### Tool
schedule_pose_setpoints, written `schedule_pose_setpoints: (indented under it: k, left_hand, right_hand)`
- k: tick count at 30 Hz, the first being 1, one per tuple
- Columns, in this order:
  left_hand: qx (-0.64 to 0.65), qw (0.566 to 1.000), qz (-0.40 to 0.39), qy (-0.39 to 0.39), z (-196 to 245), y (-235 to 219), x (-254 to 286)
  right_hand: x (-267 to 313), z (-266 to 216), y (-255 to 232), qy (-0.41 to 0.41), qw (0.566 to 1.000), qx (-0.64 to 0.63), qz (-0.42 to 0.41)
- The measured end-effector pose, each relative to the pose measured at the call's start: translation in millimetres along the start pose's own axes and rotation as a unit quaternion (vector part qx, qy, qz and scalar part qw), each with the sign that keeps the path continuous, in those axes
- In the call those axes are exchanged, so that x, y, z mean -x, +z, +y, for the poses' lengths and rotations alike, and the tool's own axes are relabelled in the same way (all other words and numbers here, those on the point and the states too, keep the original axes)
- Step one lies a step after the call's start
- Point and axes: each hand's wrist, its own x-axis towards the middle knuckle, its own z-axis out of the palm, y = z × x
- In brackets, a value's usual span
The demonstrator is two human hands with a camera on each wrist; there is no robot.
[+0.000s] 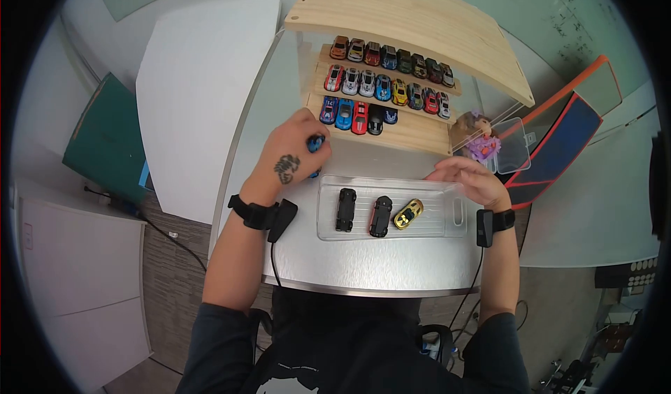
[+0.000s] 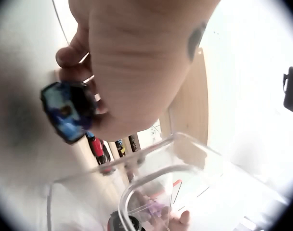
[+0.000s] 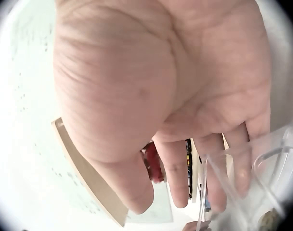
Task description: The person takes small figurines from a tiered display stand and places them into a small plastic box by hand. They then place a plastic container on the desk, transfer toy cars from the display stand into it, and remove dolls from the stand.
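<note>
Curling its fingers round a small blue toy car (image 1: 316,143), the left hand (image 1: 292,153) hovers above the steel table (image 1: 363,258), between the wooden display shelf (image 1: 412,134) and the clear tray (image 1: 456,216). The right hand (image 1: 470,179) lies with straight, relaxed fingers on the tray's far right edge, holding nothing. Three cars rest in the tray: two black ones (image 1: 346,209) and a gold one (image 1: 408,214). From the left wrist the blue car is blurred, and the palm fills most of the right wrist view.
</note>
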Motion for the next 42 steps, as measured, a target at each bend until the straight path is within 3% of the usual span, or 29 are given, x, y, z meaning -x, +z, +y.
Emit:
schedule_pose_setpoints:
  k: [1,3,4,5,7,8,9,11,13,15,16,20,22,31,37,41,42]
  left_hand:
    - [-0.003,1.000,-0.005,0.001,2,-6,-3]
    - [0.239,0.967,0.008,-0.084,12,-19,-7]
    - [0.356,0.924,-0.007,-0.139,32,-30,-7]
    - [0.351,0.926,-0.011,-0.140,34,-29,-3]
    - [0.378,0.919,-0.103,-0.038,37,-27,3]
    - [0.254,0.959,-0.124,0.018,48,-30,3]
    - [0.248,0.960,-0.127,0.015,58,-31,3]
    - [0.130,0.964,-0.232,-0.020,71,-32,4]
    - [0.128,0.958,-0.254,-0.044,58,-31,4]
    - [0.156,0.983,-0.084,-0.046,25,-20,3]
    - [0.154,0.978,-0.056,-0.126,26,-20,-1]
    - [0.057,0.981,-0.065,-0.176,25,-9,-8]
    - [-0.051,0.998,-0.013,0.028,15,3,-9]
    - [-0.177,0.979,-0.100,0.005,8,15,-16]
    - [-0.167,0.982,-0.077,0.038,11,14,-17]
    - [-0.173,0.983,-0.068,0.009,19,20,-18]
    - [-0.202,0.977,-0.045,0.045,11,25,-18]
  right_hand:
    - [-2,6,-1,-0.003,1.000,-0.004,0.001]
    - [-8,15,-4,-0.035,0.997,-0.062,0.017]
    - [-9,19,-5,-0.036,0.995,-0.087,0.012]
    - [-10,23,-3,-0.040,0.995,-0.092,0.012]
    - [-11,30,0,-0.055,0.992,-0.109,0.005]
    - [-12,33,-1,-0.058,0.992,-0.114,0.003]
    - [-12,38,-3,-0.045,0.991,-0.125,-0.021]
    - [-16,42,3,-0.036,0.988,-0.144,-0.052]
    - [-17,37,8,-0.045,0.986,-0.159,-0.010]
    - [-17,38,8,-0.044,0.987,-0.151,-0.019]
    - [-16,39,7,-0.039,0.989,-0.140,-0.025]
    - [-17,38,4,-0.044,0.987,-0.151,-0.030]
    - [-17,39,3,-0.041,0.988,-0.142,-0.036]
    - [-17,40,1,-0.047,0.986,-0.157,-0.025]
    - [-18,39,3,-0.042,0.986,-0.162,-0.018]
    - [-18,38,3,-0.050,0.986,-0.160,-0.019]
    - [-17,38,4,-0.046,0.987,-0.151,-0.015]
